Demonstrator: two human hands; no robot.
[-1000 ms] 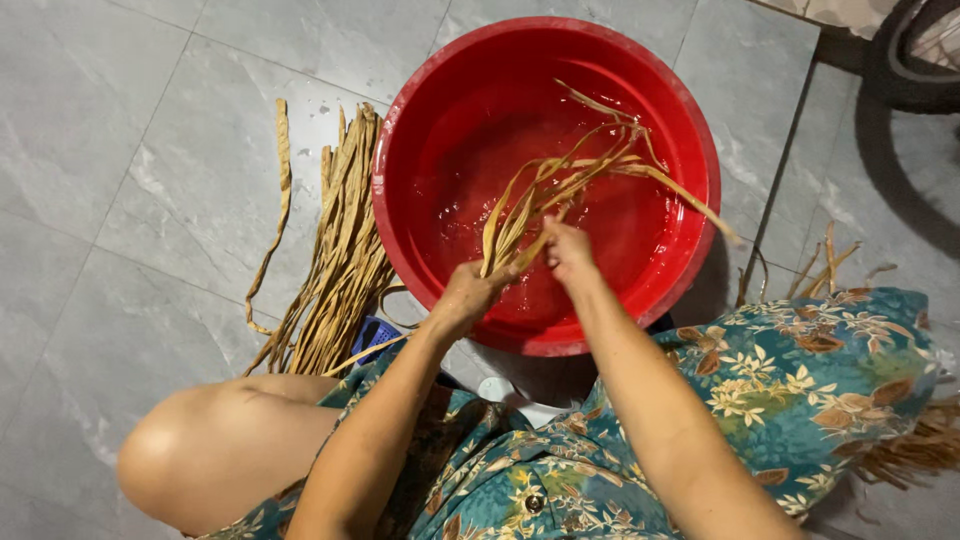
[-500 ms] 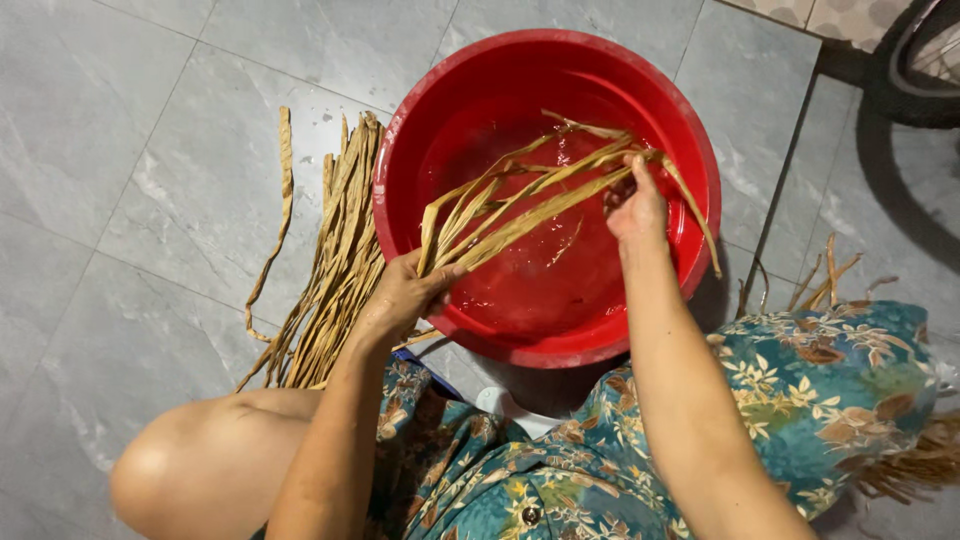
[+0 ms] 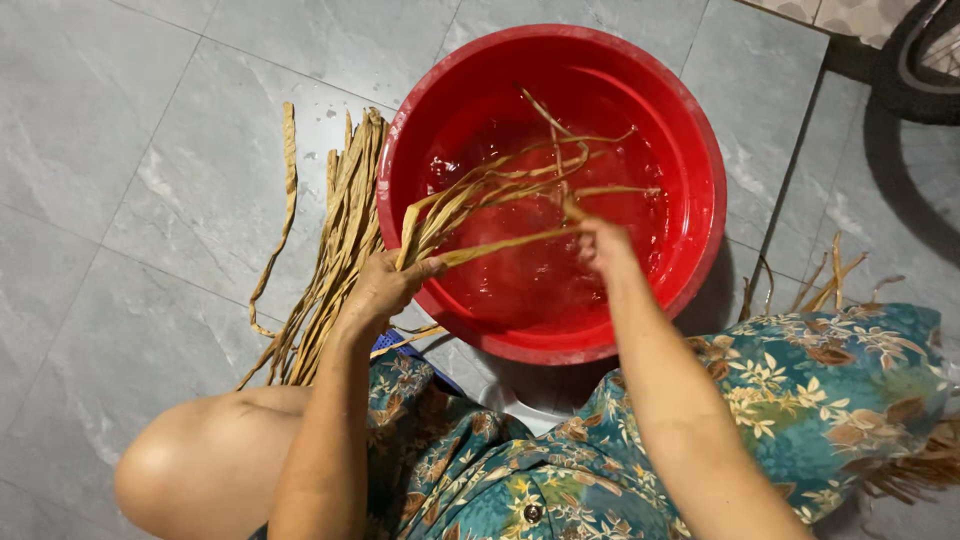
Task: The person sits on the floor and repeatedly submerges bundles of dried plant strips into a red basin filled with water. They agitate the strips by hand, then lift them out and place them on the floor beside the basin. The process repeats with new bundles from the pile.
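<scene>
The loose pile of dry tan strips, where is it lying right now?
In the head view, the pile of dry tan strips lies on the grey tiled floor, just left of the round red plastic basin, beside the left hand.

The light is soft and even, and seems to come from above; the grey floor (image 3: pixel 150 200) looks a bit pale and shiny near the top edge; small bright spots sparkle on the water in the red tub (image 3: pixel 700 140); a dark shadow sits under the tub's near rim, and another spreads by the wheel (image 3: pixel 925 60) in the top right corner; the right hand (image 3: pixel 600 245) is a little blurry; the rest looks sharp.
</scene>
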